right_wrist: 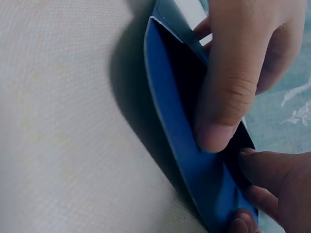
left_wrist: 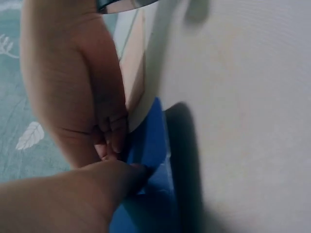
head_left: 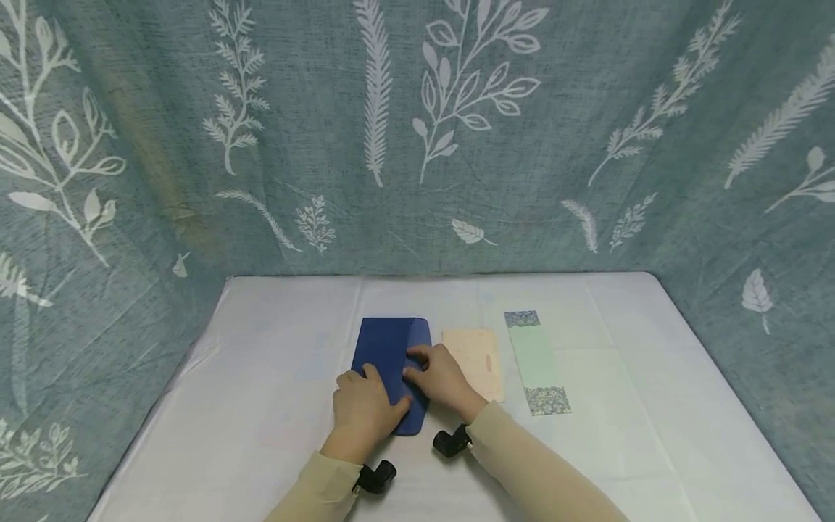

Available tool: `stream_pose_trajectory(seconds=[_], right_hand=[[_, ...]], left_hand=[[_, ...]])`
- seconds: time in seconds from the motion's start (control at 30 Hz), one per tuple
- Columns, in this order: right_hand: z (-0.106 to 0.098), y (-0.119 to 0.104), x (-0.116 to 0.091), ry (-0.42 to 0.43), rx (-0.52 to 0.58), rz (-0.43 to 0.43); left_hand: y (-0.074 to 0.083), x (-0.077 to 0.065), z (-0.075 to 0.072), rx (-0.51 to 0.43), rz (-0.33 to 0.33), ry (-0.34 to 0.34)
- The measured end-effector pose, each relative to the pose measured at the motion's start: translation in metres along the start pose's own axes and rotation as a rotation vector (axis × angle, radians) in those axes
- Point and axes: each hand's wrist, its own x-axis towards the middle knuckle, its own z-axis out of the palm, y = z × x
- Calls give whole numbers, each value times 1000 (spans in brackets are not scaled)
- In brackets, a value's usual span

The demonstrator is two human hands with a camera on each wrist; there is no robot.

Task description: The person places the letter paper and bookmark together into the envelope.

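A dark blue envelope (head_left: 385, 341) lies on the table with its lighter, round-cornered flap (head_left: 420, 332) on the right side. My left hand (head_left: 362, 406) holds the envelope across its lower part, fingers at the left edge and thumb near the flap's crease. At the flap, my right hand (head_left: 446, 378) pinches with thumb and fingers. The right wrist view shows the flap (right_wrist: 163, 97) standing raised, with a dark gap behind it. There the left thumb (right_wrist: 218, 116) touches its inner side, while the right fingertips (right_wrist: 243, 221) are lower down.
Just right of the envelope lies a cream card (head_left: 472, 351) with a small reddish mark. Farther right is a mint-green card (head_left: 533, 355) with patterned bands at both ends. A white cloth covers the table (head_left: 626, 435); leaf-printed curtains (head_left: 313, 130) surround its back and sides.
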Motion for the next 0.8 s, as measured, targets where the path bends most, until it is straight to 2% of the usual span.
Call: stream_pose_trajectory(seconds=[0.17, 0.4, 0.8], right_hand=[[2, -2, 0, -2, -14, -1], [0, 0, 1, -17, -31, -13], [1, 5, 0, -49, -144, -37]], left_hand=[[-4, -2, -1, -33, -22, -3], [-4, -3, 2, -39, 21, 15], [-2, -2, 6, -4, 39, 37]])
